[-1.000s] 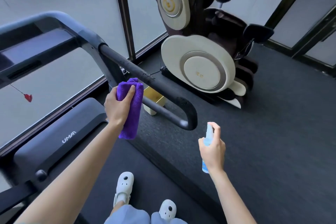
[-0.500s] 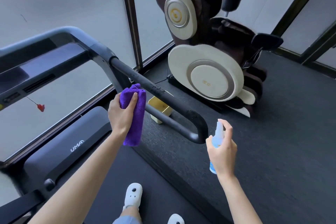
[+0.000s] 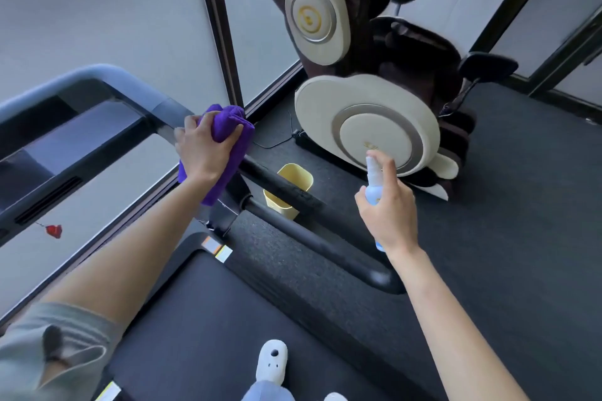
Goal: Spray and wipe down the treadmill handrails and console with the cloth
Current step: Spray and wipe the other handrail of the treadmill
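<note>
A: Hands status?

B: Left hand (image 3: pixel 203 148) has the cloth (image 3: pixel 224 140) bunched in curled fingers, pressed onto the top end of the right handrail (image 3: pixel 293 194), right where it meets the console frame (image 3: pixel 130 85). Right hand (image 3: pixel 389 208) is wrapped round the spray bottle (image 3: pixel 373 187), index finger up by the nozzle, held off to the right of the rail, not touching it.

A: Progress?

B: My read is mid-job. Wiping is on the rail's far, upper end. Can't see any wet film, so can't confirm which stretches are done. The near loop end of the rail (image 3: pixel 374 273) and the console panel (image 3: pixel 65 140) have no cloth on them now. The other handrail is out of view.

A: Orientation?

B: Rail's long axis runs diagonally, far-left and high at the console down to near-right, ending in the curved loop. Cloth hangs down off the rail, long axis roughly vertical, tail below the wrist. Bottle is upright, slightly tilted, nozzle up; which way the nozzle faces is too small to tell.

A: Anything near?

B: Yellow bin (image 3: pixel 290 187) on the floor behind the rail, massage chair (image 3: pixel 368 127) beyond.
</note>
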Motion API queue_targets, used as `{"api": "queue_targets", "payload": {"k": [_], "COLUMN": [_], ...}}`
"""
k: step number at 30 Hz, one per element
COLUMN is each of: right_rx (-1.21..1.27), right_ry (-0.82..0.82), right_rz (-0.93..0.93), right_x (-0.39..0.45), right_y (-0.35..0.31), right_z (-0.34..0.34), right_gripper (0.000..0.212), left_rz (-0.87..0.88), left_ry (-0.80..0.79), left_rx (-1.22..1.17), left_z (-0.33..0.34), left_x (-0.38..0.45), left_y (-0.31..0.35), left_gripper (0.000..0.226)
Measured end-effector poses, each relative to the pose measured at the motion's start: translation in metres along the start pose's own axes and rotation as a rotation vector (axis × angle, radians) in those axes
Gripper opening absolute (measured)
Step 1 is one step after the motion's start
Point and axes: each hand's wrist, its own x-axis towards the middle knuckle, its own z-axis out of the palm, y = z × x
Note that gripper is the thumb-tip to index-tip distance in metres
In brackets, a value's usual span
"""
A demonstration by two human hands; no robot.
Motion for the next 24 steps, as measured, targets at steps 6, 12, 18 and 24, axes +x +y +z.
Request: {"api": "queue_targets", "payload": {"k": [6,12,18,24], "right_rx": [-0.014,0.096,0.178,0.223], "right_ry": [-0.030,-0.031,-0.087,-0.187], "right_rz": [0.031,-0.026,-0.149,-0.253], "right_x": [0.023,0.028,0.027,0.027], "right_y": [0.002,0.025,0.054,0.085], "right_z": [0.009,0.004,-0.024,-0.051], "right_gripper": [0.059,0.056,0.057,0.057], "left_rz": [0.041,0.050,0.053,-0.141], "left_ry": [-0.107,-0.111,-0.064,-0.044], "left_rx": [0.241,0.319,0.248,0.222], "left_z": [0.018,0.032,0.065,0.078], "left_x": [0.021,0.001,-0.093,-0.122], "left_y": [-0.003,0.014,0.056,0.081], "left_gripper": [0.050,0.051,0.067,0.054]}}
